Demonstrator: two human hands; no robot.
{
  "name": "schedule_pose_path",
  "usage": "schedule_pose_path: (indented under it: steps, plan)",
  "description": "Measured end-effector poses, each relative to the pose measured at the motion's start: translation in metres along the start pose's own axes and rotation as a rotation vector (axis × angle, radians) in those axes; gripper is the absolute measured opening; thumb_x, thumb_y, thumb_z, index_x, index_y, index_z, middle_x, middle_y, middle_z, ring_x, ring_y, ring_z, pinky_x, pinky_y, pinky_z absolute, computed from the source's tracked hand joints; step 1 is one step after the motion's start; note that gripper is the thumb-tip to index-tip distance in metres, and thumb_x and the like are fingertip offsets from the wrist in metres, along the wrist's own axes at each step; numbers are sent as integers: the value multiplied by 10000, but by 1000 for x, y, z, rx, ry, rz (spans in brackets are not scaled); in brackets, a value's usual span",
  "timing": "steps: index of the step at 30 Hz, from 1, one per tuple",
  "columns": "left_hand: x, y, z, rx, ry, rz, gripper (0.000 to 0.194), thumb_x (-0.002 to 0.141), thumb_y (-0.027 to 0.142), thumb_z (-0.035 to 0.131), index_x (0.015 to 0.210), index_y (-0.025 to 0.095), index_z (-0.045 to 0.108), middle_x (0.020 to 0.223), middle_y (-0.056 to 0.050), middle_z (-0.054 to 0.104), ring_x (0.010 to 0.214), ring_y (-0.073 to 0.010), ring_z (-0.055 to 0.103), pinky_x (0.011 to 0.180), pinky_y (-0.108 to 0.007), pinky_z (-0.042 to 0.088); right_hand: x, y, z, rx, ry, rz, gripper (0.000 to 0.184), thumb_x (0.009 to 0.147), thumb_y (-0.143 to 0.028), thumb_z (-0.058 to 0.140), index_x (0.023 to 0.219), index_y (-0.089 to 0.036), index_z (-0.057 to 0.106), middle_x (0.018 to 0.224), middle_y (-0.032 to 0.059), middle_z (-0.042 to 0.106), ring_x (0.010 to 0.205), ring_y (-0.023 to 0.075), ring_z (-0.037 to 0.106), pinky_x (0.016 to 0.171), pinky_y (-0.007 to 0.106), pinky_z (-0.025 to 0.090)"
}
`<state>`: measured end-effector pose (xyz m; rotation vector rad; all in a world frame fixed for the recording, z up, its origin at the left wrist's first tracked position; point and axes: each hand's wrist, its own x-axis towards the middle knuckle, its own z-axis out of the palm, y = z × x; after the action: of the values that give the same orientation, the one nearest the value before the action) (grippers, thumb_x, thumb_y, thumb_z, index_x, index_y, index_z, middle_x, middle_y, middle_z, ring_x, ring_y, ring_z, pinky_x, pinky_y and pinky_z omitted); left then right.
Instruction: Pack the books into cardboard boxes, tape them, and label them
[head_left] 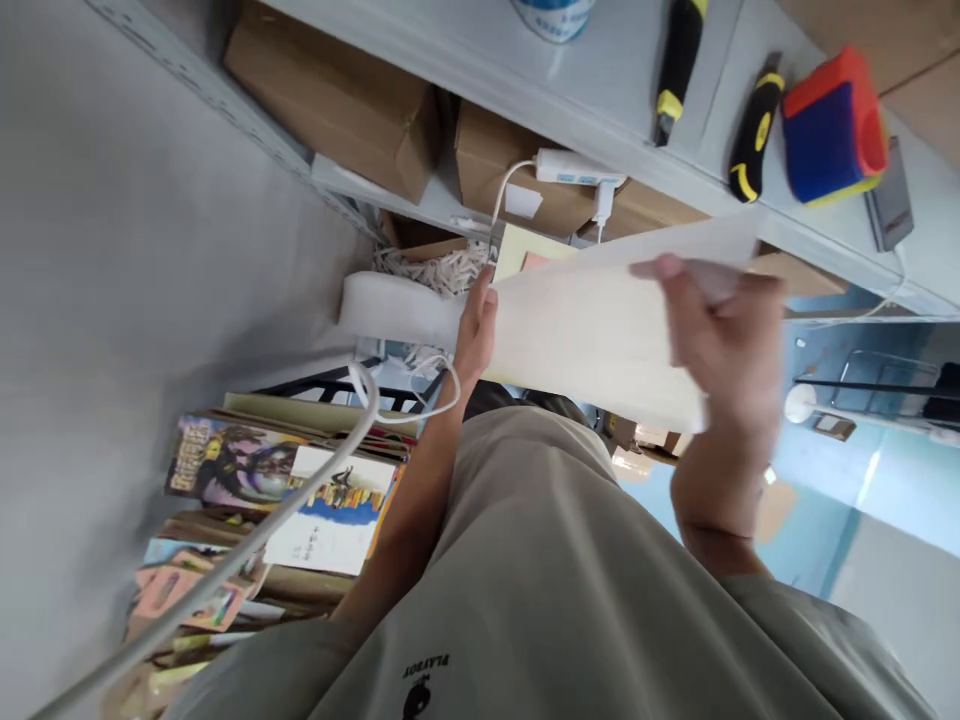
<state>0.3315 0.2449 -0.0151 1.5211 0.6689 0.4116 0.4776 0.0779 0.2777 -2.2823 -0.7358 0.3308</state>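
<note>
A book with pale, blank-looking pages (585, 325) is held up in front of my waist. My left hand (476, 330) grips its left edge, thumb on the near side. Behind its upper left part, a pale yellow sheet or cover (517, 245) with a pinkish patch sticks out. At the right end of the pages is my right hand (724, 340), blurred by motion. Its fingers are bent around a raised page by the upper right corner, where a shadowed fold shows. The lower right corner hangs beside the wrist.
A grey metal shelf (600, 95) holds two utility knives, including one (756, 130), and a red and blue tape dispenser (825, 140). Below are cardboard boxes (337, 95) and a power strip (574, 167). Stacked books (240, 460) stand at left, with a white tube (300, 500) crossing before them.
</note>
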Motion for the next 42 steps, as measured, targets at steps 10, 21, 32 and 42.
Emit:
schedule_pose_path:
  steps: [10, 21, 32, 42]
  plan:
    - [6, 1, 102, 168, -339, 204, 868, 1145, 826, 401, 1884, 400, 237, 2001, -44, 146, 1866, -350, 44, 1510, -557, 71, -60, 189, -200, -221, 294, 160, 163, 1017, -660, 827, 969, -541, 927, 657, 27, 777, 603, 277, 719, 589, 487, 436]
    - [-3, -80, 193, 819, -545, -10, 1246, 987, 774, 744, 1871, 52, 245, 1955, -310, -3, 1836, -504, -89, 1451, -721, -46, -85, 518, -99, -225, 62, 657, 613, 1125, -611, 683, 623, -289, 541, 516, -18, 578, 489, 151, 536, 580, 297, 422]
    - [-27, -100, 228, 1091, -569, -119, 1369, 873, 691, 908, 1888, 88, 215, 1958, -301, 2, 1838, -506, -72, 1455, -728, -37, -103, 605, -7, -552, -81, 758, 369, 1239, -431, 528, 1046, -190, 729, 952, 140, 829, 767, 226, 687, 723, 309, 328]
    - [-45, -111, 242, 921, -374, -174, 1263, 853, 559, 963, 1830, 54, 341, 1944, -329, 100, 1838, -518, 1, 1468, -718, 82, -87, 497, 57, -136, 101, 487, 425, 1201, -568, 501, 1253, -193, 695, 1062, 132, 812, 879, 238, 755, 777, 336, 554]
